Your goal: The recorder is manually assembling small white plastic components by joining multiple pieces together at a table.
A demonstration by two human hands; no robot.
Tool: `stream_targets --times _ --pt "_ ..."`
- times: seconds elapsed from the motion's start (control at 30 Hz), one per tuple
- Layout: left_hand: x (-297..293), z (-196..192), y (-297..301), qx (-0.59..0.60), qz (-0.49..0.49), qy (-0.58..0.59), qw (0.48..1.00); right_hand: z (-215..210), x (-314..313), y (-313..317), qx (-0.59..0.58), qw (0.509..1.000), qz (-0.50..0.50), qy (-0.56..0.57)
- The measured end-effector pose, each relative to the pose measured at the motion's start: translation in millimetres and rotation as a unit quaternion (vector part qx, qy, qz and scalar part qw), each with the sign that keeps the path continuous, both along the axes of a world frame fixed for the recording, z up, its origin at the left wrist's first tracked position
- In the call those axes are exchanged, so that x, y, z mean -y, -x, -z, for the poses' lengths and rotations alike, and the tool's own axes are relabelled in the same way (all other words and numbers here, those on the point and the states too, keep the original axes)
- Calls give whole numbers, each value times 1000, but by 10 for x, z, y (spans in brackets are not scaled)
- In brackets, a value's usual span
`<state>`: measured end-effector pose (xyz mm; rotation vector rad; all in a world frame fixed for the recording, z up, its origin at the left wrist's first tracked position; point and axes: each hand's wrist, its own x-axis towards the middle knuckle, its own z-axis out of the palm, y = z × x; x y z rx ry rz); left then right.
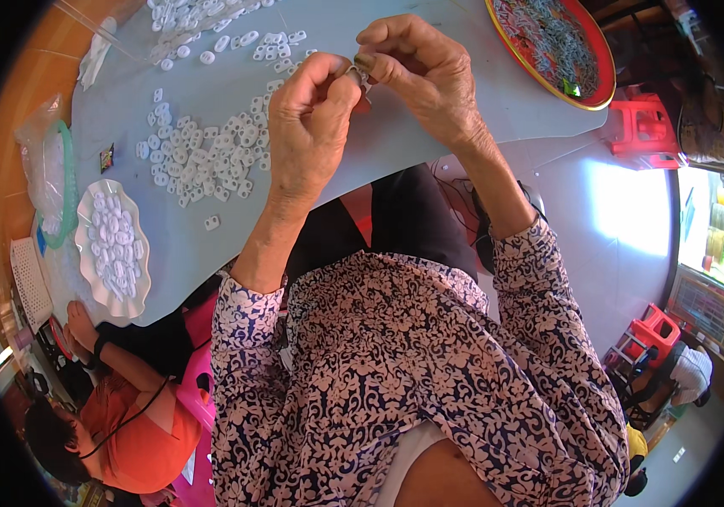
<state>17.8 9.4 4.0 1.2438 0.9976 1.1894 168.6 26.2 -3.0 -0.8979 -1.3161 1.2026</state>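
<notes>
My left hand point(313, 127) and my right hand point(429, 80) meet above the table's near part, both with thumb and forefinger pinched. Between the fingertips shows a small whitish piece point(363, 77), mostly covered, so its shape is unclear. Left of and below my left hand lies a loose spread of small white plastic pieces with holes point(210, 156). One such piece point(212, 222) sits apart toward the near edge. More white pieces point(277, 46) lie beyond my left hand.
A red round tray point(603, 76) of thin grey metal-looking pieces stands far right on the grey-blue table point(167, 253). At left are a scalloped white dish point(87, 245) of white oval pieces and a clear bag point(40, 169). A person in orange point(138, 439) sits at lower left. Red stools point(636, 127) stand right.
</notes>
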Motion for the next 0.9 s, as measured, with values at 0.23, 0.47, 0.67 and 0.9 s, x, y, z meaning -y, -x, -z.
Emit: stream_targets --times 0.23,0.47,0.67,0.9 --pt "-11 39 39 39 1 6 999 19 11 31 64 998 4 9" --pt "1 21 56 38 4 29 999 -28 -10 10 122 992 11 12" --pt "49 -63 53 -55 -18 -62 996 -109 4 22 159 987 3 7" --pt "-14 9 5 -2 -24 -38 999 -75 -17 8 86 993 0 76"
